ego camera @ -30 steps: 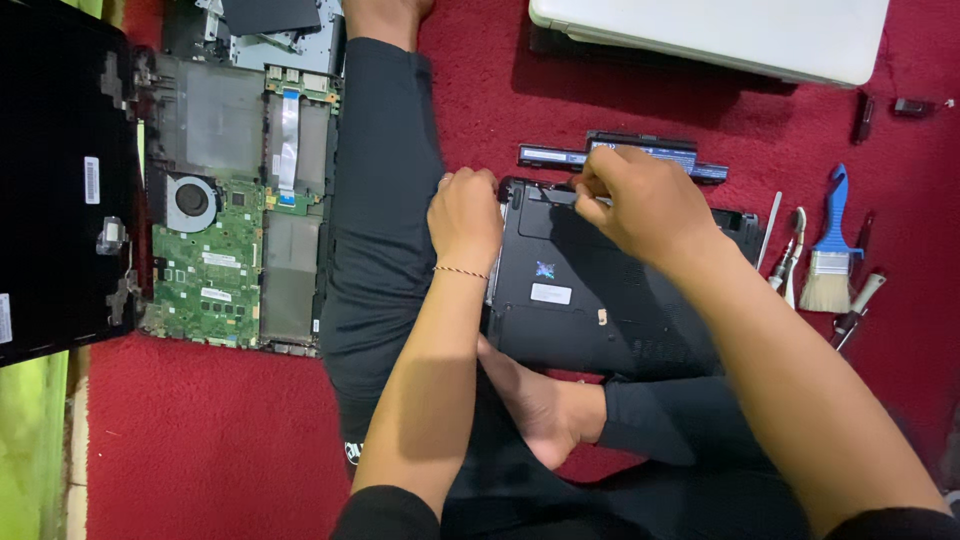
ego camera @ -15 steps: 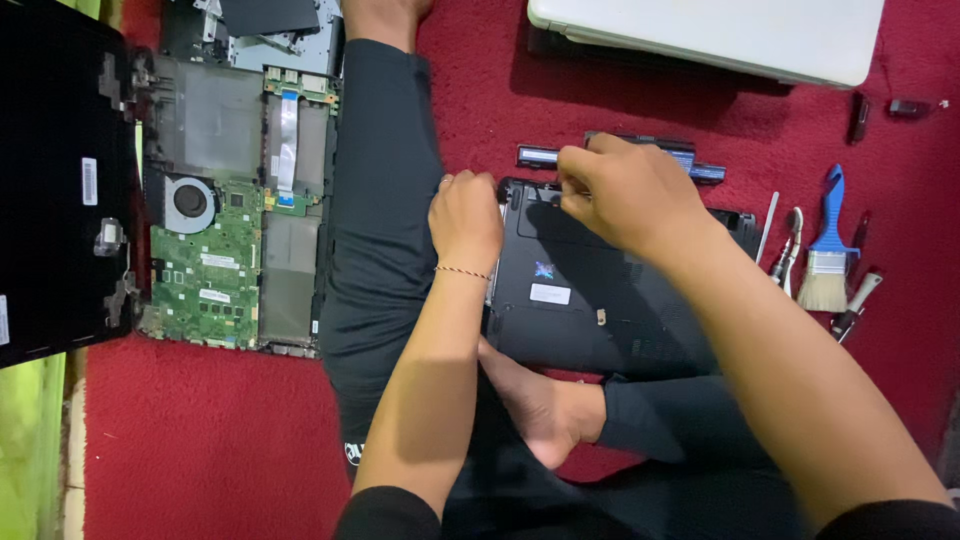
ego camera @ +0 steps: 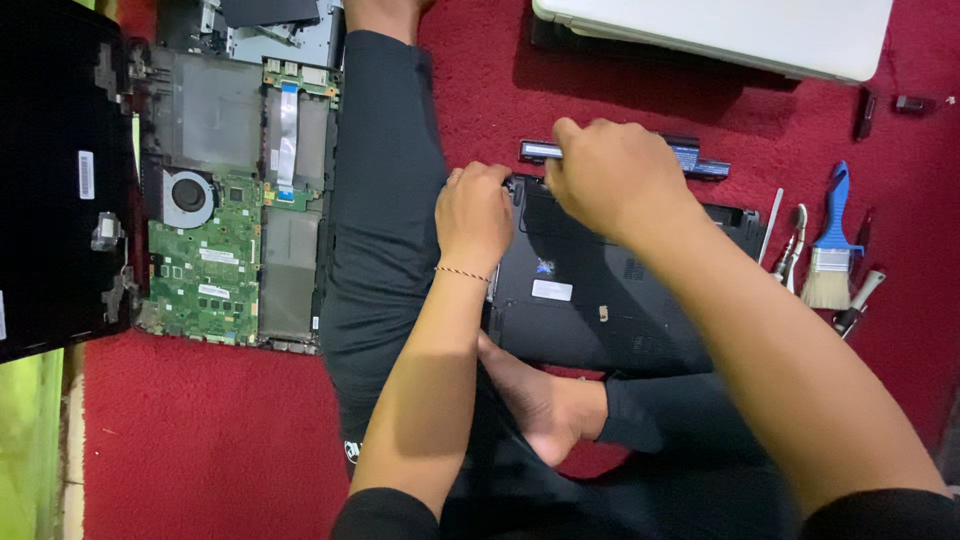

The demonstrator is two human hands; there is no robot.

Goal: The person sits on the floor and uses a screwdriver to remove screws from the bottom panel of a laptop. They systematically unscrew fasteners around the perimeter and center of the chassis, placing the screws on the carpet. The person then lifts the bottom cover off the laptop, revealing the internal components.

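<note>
A black laptop [ego camera: 610, 300] lies bottom-up on my lap, over the red carpet. My left hand [ego camera: 474, 215] grips its left edge near the top corner, a thin bracelet at the wrist. My right hand [ego camera: 610, 180] is closed over the laptop's upper edge, fingers touching the long black battery pack [ego camera: 700, 160] that lies just beyond the laptop. The middle of the battery is hidden under that hand, so I cannot see whether the fingers clasp it.
An opened laptop with its green circuit board and fan [ego camera: 205, 255] lies at the left, its black lid [ego camera: 50, 180] beside it. A white laptop [ego camera: 720, 30] sits at the top. A blue-handled brush [ego camera: 830, 240], tweezers [ego camera: 795, 245] and small tools lie at the right.
My right hand has slid left and a little up along the laptop's top edge, toward the battery's left end. My left hand has stayed on the left edge.
</note>
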